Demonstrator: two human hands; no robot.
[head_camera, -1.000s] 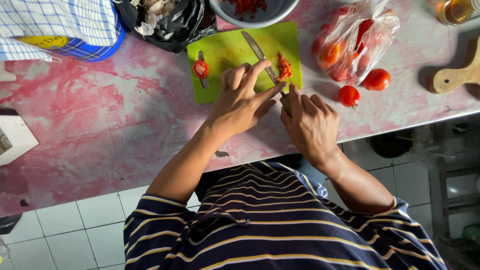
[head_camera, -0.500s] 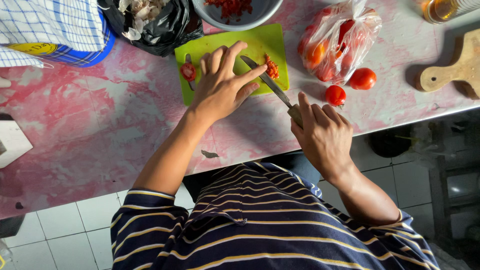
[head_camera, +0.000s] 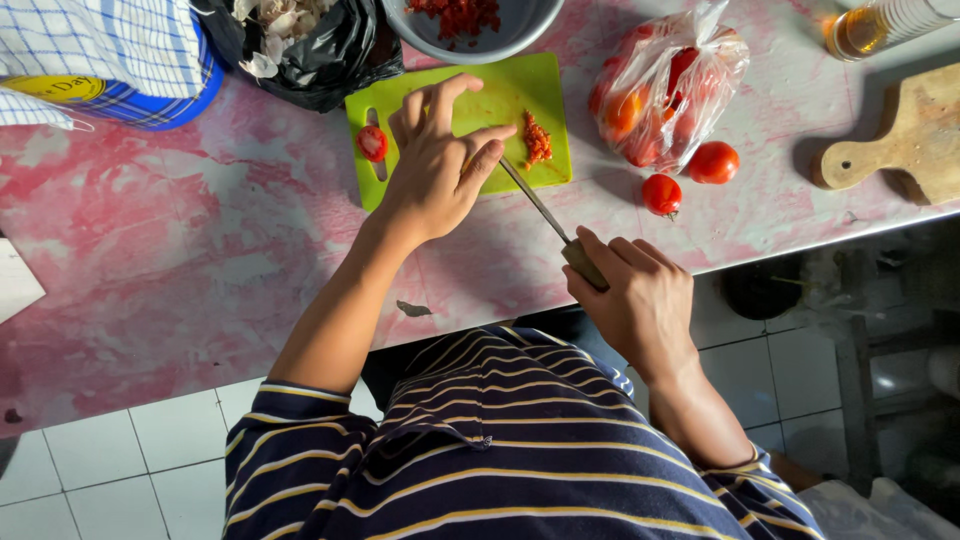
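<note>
Chopping step in hand: right hand (head_camera: 632, 300) clamps knife (head_camera: 540, 208) handle, left hand (head_camera: 437, 165) rests fingers spread on green cutting board (head_camera: 520, 85) beside chopped red pile (head_camera: 537, 140); next stroke requires fingertips clear.

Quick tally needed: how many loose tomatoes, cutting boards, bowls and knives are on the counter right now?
Loose whole tomatoes: 2
Cutting boards: 2, the green board and the wooden board
Bowls: 1, the grey bowl
Knives: 1, the knife in the right hand
Total: 6
</note>
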